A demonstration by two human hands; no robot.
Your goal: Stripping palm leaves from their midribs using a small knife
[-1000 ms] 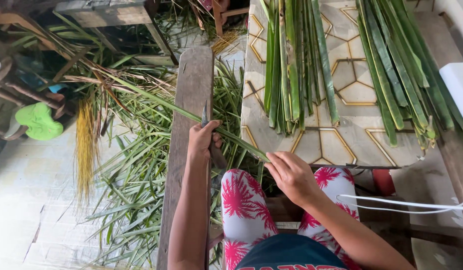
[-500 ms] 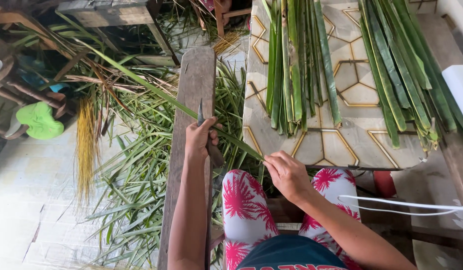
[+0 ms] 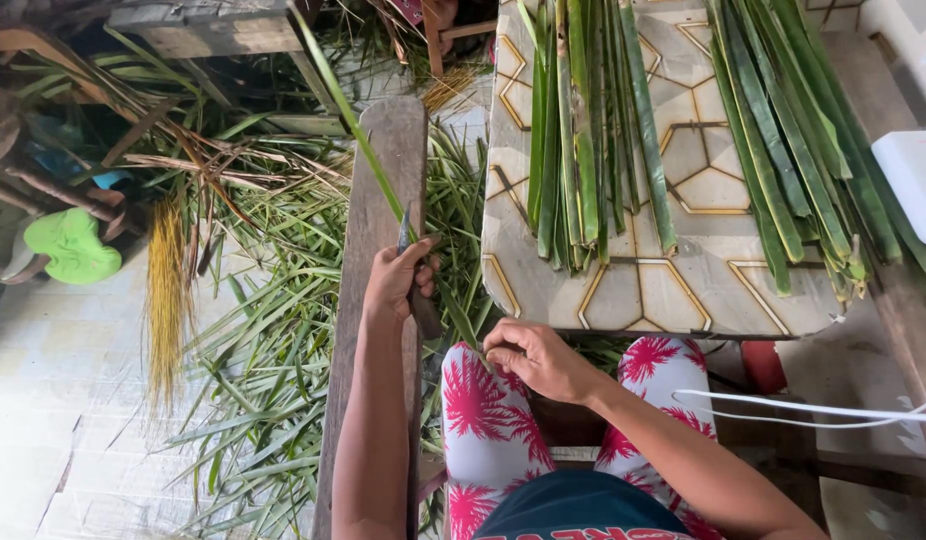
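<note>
Far left, a green shoe (image 3: 71, 247) is seen lying near a bundle of yellow dried fibres (image 3: 166, 290), and loose green leaf strips (image 3: 273, 360) are scattered across the pale floor (image 3: 43, 440). Next, a long wooden plank (image 3: 383, 150) is laid running away from the person, and over it the left hand (image 3: 395, 282) is closed around a small knife (image 3: 406, 228), its blade pointed upward and set against a long green leaf (image 3: 358, 135). That leaf is stretched diagonally from upper left down towards the lap, where its lower end is pinched between the fingers of the right hand (image 3: 538, 357), just above the pink-patterned trousers (image 3: 483, 420). Further right, a low table with a hexagon pattern (image 3: 703, 280) is loaded with two bundles of trimmed green leaves, one bundle (image 3: 583, 130) at its left, another (image 3: 793, 140) at its right. A white box (image 3: 915, 180) is seen at the far right edge, and a white cable (image 3: 813, 410) is trailed below the table.
</note>
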